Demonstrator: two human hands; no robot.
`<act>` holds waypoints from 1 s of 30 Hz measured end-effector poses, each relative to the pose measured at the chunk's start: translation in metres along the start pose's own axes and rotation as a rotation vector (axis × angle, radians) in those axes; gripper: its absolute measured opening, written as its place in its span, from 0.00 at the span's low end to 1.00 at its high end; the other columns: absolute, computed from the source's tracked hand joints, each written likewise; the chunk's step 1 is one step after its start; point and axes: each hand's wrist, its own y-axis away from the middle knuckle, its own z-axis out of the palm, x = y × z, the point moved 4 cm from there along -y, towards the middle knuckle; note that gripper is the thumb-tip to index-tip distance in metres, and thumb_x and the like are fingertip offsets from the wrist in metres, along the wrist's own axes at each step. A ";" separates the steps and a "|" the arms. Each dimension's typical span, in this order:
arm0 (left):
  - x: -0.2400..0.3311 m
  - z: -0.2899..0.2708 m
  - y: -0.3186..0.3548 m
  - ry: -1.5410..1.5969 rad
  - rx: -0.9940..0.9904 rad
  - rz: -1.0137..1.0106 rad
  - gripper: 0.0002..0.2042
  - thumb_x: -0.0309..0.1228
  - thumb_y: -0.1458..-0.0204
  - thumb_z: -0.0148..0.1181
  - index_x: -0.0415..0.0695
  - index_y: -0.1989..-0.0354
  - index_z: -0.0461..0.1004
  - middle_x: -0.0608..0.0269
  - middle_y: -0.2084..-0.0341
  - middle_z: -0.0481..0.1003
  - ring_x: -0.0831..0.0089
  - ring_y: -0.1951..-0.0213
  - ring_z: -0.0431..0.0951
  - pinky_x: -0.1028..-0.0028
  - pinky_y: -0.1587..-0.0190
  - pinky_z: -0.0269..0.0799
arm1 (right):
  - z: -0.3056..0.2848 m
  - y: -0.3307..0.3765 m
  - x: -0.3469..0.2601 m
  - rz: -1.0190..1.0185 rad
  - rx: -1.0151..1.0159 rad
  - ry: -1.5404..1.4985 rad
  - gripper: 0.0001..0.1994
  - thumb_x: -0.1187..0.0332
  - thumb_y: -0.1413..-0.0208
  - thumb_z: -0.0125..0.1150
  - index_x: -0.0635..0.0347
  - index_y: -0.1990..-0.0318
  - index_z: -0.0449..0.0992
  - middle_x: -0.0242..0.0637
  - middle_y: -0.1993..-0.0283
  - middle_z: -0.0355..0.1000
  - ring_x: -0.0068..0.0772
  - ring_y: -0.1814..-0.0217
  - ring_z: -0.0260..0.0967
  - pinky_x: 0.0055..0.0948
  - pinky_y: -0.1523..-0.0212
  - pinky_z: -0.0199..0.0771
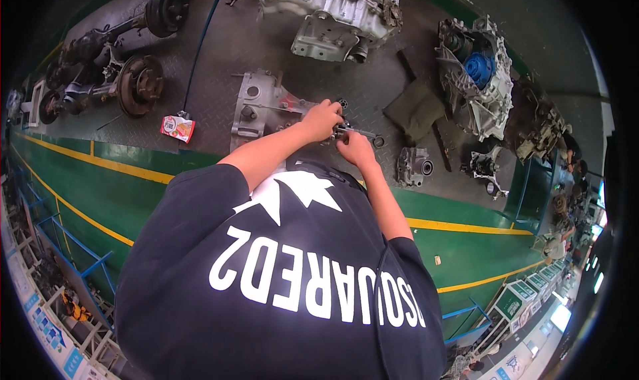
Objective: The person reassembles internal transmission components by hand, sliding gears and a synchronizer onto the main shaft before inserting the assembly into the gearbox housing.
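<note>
My left hand [322, 120] is bent over the right end of a grey cast-metal housing [253, 107], its fingers curled around something small and mostly hidden. Close beside it, my right hand [356, 147] is closed, fingertips at a slim metal part with a ring-shaped end [378, 141] that sticks out to the right. Whether this is a tool or a machine piece I cannot tell. Just beyond my left fingertips lies a small dark round part with holes [342, 104]. Part of the housing is hidden behind my left forearm.
A large gearbox casing [326, 14] stands at the far middle. Right of my hands are a dark cloth [416, 110], a small metal housing [414, 166] and an opened casing with a blue part [478, 70]. Axles with brake drums [140, 85] and a red-white packet [177, 128] lie left.
</note>
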 end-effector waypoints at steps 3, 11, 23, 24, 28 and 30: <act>0.003 -0.003 -0.004 0.173 0.141 -0.191 0.13 0.24 0.53 0.61 0.43 0.58 0.81 0.57 0.54 0.74 0.53 0.56 0.79 0.59 0.52 0.77 | 0.012 -0.005 0.002 -0.134 0.221 0.248 0.16 0.69 0.48 0.57 0.71 0.56 0.75 0.62 0.57 0.78 0.63 0.54 0.77 0.53 0.51 0.77; -0.017 -0.007 0.001 0.342 0.128 -0.381 0.13 0.33 0.54 0.73 0.41 0.66 0.76 0.52 0.66 0.74 0.52 0.58 0.79 0.60 0.56 0.76 | 0.019 0.004 -0.020 0.006 0.307 0.388 0.16 0.59 0.44 0.57 0.65 0.61 0.79 0.60 0.62 0.79 0.62 0.58 0.79 0.55 0.55 0.80; -0.009 -0.011 -0.007 0.205 0.141 -0.130 0.07 0.30 0.53 0.69 0.43 0.69 0.78 0.58 0.67 0.78 0.54 0.59 0.79 0.58 0.56 0.76 | 0.012 -0.010 -0.021 0.172 0.200 0.316 0.22 0.53 0.32 0.45 0.64 0.60 0.79 0.57 0.59 0.80 0.62 0.56 0.79 0.57 0.52 0.77; -0.010 -0.014 -0.006 0.226 0.126 -0.228 0.07 0.30 0.53 0.69 0.43 0.69 0.78 0.57 0.67 0.78 0.54 0.60 0.80 0.58 0.57 0.76 | 0.009 -0.002 -0.028 0.138 0.198 0.339 0.23 0.53 0.32 0.43 0.64 0.60 0.79 0.57 0.59 0.80 0.63 0.56 0.79 0.57 0.51 0.77; -0.005 -0.014 -0.014 0.140 0.080 -0.319 0.08 0.32 0.52 0.69 0.44 0.70 0.77 0.55 0.68 0.78 0.52 0.62 0.81 0.57 0.59 0.76 | 0.018 -0.010 -0.021 0.008 0.121 0.566 0.24 0.52 0.32 0.44 0.63 0.57 0.80 0.56 0.58 0.80 0.60 0.56 0.80 0.55 0.52 0.78; -0.003 -0.013 -0.020 0.051 0.012 -0.239 0.08 0.33 0.53 0.70 0.45 0.69 0.78 0.56 0.67 0.78 0.53 0.61 0.81 0.57 0.59 0.77 | 0.021 -0.012 -0.020 0.082 0.153 0.491 0.23 0.52 0.32 0.44 0.62 0.58 0.80 0.55 0.59 0.81 0.59 0.56 0.80 0.54 0.53 0.79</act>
